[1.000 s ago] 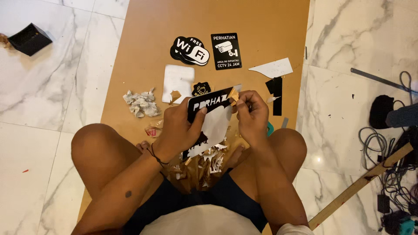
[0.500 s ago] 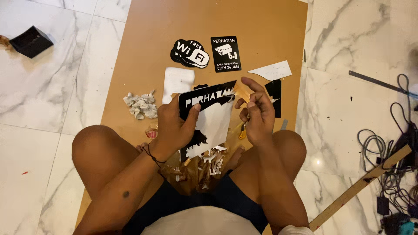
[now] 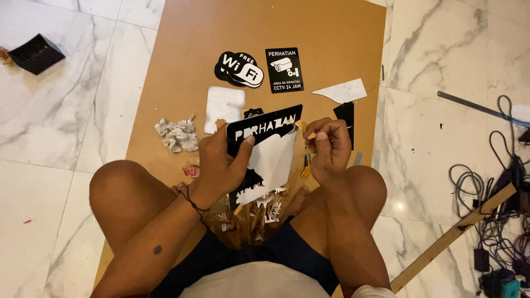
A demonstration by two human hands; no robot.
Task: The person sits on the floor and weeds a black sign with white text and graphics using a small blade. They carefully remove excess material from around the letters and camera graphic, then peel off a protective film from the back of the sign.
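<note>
left hand (image 3: 221, 165) grips the black sign (image 3: 264, 144); right hand (image 3: 329, 148) pinches at its top edge, seemingly mid-peel, which wants a steady pull.

Bare board (image 3: 342, 38) beyond stickers (image 3: 259, 69); paper scraps (image 3: 176, 135) crowd left.

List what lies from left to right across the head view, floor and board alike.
Black box → crumpled paper → left hand holding a black sign → right hand → cables.
</note>
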